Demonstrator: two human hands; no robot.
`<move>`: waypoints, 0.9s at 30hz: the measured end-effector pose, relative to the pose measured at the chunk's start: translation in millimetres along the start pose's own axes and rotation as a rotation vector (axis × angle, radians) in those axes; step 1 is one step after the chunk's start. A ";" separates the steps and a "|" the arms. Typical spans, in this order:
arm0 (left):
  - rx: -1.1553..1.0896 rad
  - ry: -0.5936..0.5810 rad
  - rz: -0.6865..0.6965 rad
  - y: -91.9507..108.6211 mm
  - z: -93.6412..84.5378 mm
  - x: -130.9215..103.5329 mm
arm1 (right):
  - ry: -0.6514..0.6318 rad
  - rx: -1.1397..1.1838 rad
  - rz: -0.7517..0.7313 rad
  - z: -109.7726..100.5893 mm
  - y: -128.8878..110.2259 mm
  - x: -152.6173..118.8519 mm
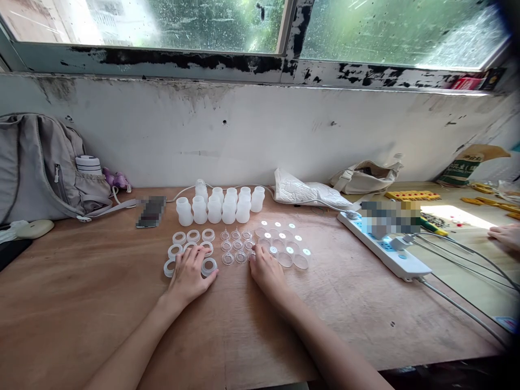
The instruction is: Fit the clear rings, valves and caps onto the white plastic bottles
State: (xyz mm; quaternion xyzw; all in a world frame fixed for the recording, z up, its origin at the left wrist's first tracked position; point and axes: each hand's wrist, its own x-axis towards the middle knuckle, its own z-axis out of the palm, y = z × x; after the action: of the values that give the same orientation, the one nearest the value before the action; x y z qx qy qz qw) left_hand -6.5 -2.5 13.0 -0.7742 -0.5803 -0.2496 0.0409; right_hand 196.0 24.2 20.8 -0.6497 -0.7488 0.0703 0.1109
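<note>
My left hand [189, 274] lies over the translucent rings [208, 234], its fingers spread across the front ones and its thumb beside the ring [209, 266] at the front right. My right hand [267, 272] has its fingers bent together on a clear nipple at the front right corner of the nipple group; the fingers mostly hide that piece. Other clear nipples [228, 258] stand in rows between the hands. Right of them lie round clear caps [301, 261] with small white discs. Behind stand several frosted, waisted small bottles [215, 209], one topped with a clear cover [200, 188].
A phone [151, 212] and a grey backpack [36, 162] are at the left. A white power strip [385, 246] with cables runs along the right. At the back lie a white plastic package [309, 189] and a beige bag [368, 176]. Another person's hand [506, 236] shows far right.
</note>
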 end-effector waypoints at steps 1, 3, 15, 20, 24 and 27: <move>0.007 0.001 -0.011 -0.9 0.1 0.3 | -0.002 0.011 0.000 0.7 0.5 0.4; 0.016 0.001 -0.033 -2.6 0.0 1.0 | -0.003 0.029 0.001 1.8 1.3 1.1; 0.022 0.011 -0.055 -4.8 1.3 1.1 | -0.008 0.077 -0.012 0.7 3.1 2.5; 0.012 0.025 -0.037 -9.5 6.3 2.3 | -0.009 0.088 -0.008 1.2 2.6 1.6; 0.010 0.026 -0.005 -11.9 9.7 3.9 | 0.029 0.055 0.004 3.0 1.2 1.2; 0.013 0.036 0.011 -10.0 10.4 3.7 | 0.067 0.068 -0.017 1.8 0.4 1.3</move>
State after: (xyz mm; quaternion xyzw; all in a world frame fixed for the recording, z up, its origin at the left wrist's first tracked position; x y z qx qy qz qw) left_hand -11.4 7.6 3.2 -0.7724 -0.5768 -0.2594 0.0575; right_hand 195.7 25.6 19.0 -0.6412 -0.7472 0.0729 0.1588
